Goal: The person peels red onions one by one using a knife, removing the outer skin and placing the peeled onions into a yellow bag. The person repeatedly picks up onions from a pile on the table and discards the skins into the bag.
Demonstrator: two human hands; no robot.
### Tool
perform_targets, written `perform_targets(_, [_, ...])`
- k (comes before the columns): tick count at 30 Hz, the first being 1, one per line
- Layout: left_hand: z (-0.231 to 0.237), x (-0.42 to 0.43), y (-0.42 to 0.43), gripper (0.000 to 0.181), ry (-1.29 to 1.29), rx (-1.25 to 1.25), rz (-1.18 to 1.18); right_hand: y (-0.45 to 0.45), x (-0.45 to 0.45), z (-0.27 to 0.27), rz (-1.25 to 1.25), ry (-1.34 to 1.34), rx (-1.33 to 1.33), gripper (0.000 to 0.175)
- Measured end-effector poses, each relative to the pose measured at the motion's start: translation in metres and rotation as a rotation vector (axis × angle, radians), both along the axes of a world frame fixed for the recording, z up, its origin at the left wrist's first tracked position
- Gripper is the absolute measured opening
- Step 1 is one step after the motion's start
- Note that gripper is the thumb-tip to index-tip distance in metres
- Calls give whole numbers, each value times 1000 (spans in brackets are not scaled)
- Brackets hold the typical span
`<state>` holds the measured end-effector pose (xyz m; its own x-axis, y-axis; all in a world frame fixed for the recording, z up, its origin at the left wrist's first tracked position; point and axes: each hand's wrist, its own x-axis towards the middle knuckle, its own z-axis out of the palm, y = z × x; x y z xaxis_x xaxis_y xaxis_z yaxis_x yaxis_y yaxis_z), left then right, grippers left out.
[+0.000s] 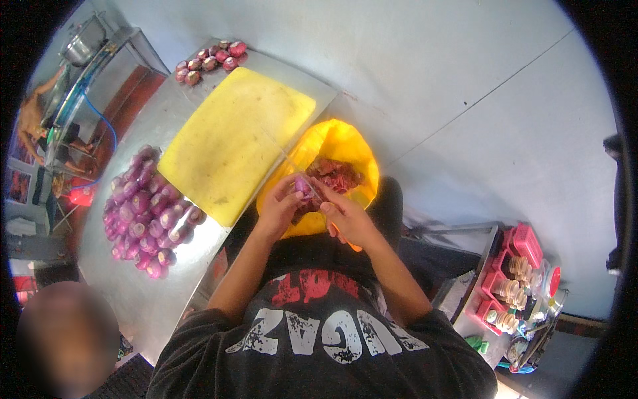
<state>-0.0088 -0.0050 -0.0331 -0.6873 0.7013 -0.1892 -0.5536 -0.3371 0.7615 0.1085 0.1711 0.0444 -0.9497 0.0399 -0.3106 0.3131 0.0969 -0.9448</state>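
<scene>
Over a yellow bucket or bag-like container (366,149), my left hand (276,207) holds a purple-red onion (302,184) between its fingers. A knife with an orange handle (355,247) is in my right hand (349,217), its thin blade against the onion. Reddish onion skins (336,172) lie inside the container. To the left, a yellow cutting board (239,144) rests on a stainless steel table (129,299). Beside the board is a large heap of peeled purple onions (142,214). Several red onions (209,62) with cut ends sit beyond the board.
A wall (473,99) rises beyond the container. At the right, a shelf holds pink plastic baskets (528,244) and stacked jars. Another person (32,119) is at the far left near a metal pot (84,45). Someone else with a blurred head (70,339) is at the lower left.
</scene>
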Motion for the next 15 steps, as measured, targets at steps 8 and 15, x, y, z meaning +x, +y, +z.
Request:
perform_targets(8, [10,0,5,48,67,-133,41,3,2,-1,-81,21,38,59])
perform_targets(15, [13,-1,5,49,83,-81,-15,9,-2,-15,-10,-7,-13,55])
